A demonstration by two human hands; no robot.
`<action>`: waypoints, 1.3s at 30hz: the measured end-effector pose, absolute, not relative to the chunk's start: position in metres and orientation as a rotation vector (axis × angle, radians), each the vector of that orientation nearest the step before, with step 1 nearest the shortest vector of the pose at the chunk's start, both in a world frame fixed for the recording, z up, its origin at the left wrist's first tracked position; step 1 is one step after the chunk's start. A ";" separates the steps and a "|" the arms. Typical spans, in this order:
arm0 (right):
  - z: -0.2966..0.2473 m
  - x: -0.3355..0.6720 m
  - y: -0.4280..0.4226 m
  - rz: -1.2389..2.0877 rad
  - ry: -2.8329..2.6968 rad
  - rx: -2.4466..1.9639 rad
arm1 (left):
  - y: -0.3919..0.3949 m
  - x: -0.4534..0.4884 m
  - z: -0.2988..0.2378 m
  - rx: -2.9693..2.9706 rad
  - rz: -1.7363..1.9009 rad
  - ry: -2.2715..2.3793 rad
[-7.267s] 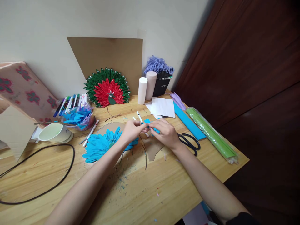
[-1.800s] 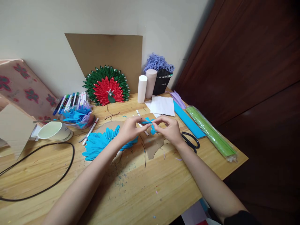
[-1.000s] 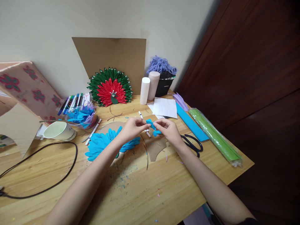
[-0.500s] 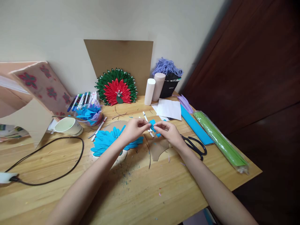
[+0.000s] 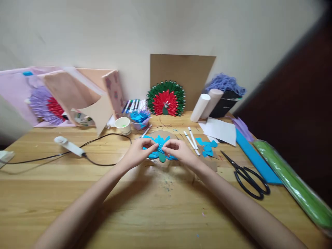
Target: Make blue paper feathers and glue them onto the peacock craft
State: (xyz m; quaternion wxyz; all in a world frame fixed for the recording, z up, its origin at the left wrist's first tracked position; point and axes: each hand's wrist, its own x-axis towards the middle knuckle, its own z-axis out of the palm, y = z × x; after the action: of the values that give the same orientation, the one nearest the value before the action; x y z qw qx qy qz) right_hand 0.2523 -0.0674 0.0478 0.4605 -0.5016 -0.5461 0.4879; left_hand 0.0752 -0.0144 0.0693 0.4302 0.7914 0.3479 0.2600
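My left hand [image 5: 140, 151] and my right hand [image 5: 177, 151] are closed in a pinch, fingertips almost meeting. Between them is a small blue paper piece [image 5: 160, 147], hard to tell apart from the blue behind it. Right under the fingers lies a blue petal fan [image 5: 162, 138] with a green oval [image 5: 162, 157] at its lower middle, partly covered by my hands. A round cardboard [image 5: 158, 132] shows behind it. To the right are loose blue paper pieces [image 5: 208, 149], two white markers [image 5: 192, 140] and black-handled scissors [image 5: 247, 179].
A red and green petal fan [image 5: 166, 100] leans on a cardboard sheet [image 5: 199, 77]. Left stand a paper cup [image 5: 123, 126], a bowl of blue scraps [image 5: 140, 119] and a corded white tool [image 5: 68, 145]. White rolls [image 5: 201, 107] and a green pack [image 5: 287, 180] are right.
The camera view has turned left, so the table items appear farther right. Both hands, still pinching, have moved from beside the blue fan to over its middle with the blue piece.
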 end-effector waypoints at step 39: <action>-0.004 -0.023 0.020 1.461 -1.854 -0.971 | -0.025 -0.222 -0.001 0.941 1.497 1.884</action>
State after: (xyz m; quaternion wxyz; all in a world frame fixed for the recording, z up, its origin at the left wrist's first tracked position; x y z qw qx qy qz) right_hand -0.0229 0.0197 -0.0036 0.2903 -0.3642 -0.6949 0.5478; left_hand -0.2220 -0.0247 -0.0015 0.2753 0.3502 0.7008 0.5572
